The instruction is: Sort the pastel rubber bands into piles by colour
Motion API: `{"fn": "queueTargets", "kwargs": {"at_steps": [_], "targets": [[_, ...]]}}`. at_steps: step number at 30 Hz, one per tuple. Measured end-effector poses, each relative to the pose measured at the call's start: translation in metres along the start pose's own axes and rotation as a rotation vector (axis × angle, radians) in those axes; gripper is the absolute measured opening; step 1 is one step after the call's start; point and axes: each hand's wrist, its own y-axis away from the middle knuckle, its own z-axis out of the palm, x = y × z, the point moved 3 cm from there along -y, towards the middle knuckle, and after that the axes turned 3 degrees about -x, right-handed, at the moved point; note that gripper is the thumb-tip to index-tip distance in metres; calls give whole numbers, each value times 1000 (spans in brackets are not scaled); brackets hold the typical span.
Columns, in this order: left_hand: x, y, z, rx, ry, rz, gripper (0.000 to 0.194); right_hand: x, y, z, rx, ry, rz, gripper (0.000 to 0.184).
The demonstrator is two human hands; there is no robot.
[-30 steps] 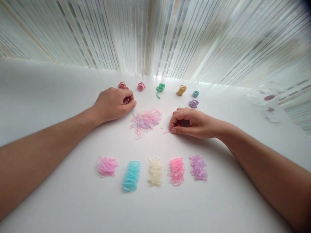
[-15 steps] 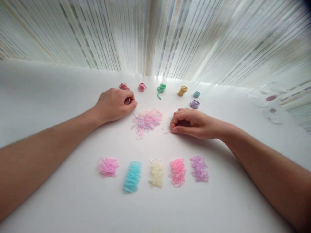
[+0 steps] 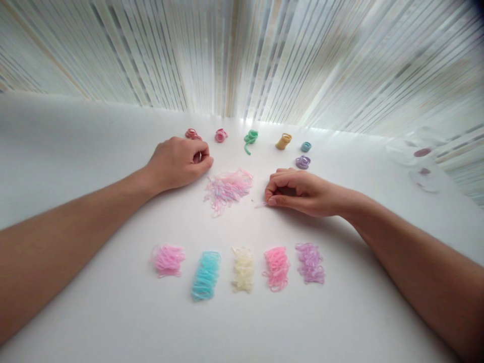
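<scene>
Mid-frame, little has shifted: the right hand [image 3: 308, 195] keeps its grip on 1 pale band [image 3: 260, 205]; the left hand's [image 3: 176, 162] grip I cannot tell.

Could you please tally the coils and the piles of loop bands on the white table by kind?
Coils: 6 (red coil, pink coil, green coil, yellow coil, blue coil, purple coil)
Single-colour piles: 5 (orchid pile, turquoise pile, cream pile, rose pile, lilac pile)
Mixed-colour pile: 1
Total: 12
</scene>
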Motion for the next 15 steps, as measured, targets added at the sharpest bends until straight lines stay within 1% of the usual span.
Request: {"fn": "queueTargets", "kwargs": {"at_steps": [5,15], "targets": [[-2,-1,1,21,1,22,32,-1,0,0,-1,-1,8,24],[0,1,1,17,23,9,27,-4,0,0,0,3,35,27]]}}
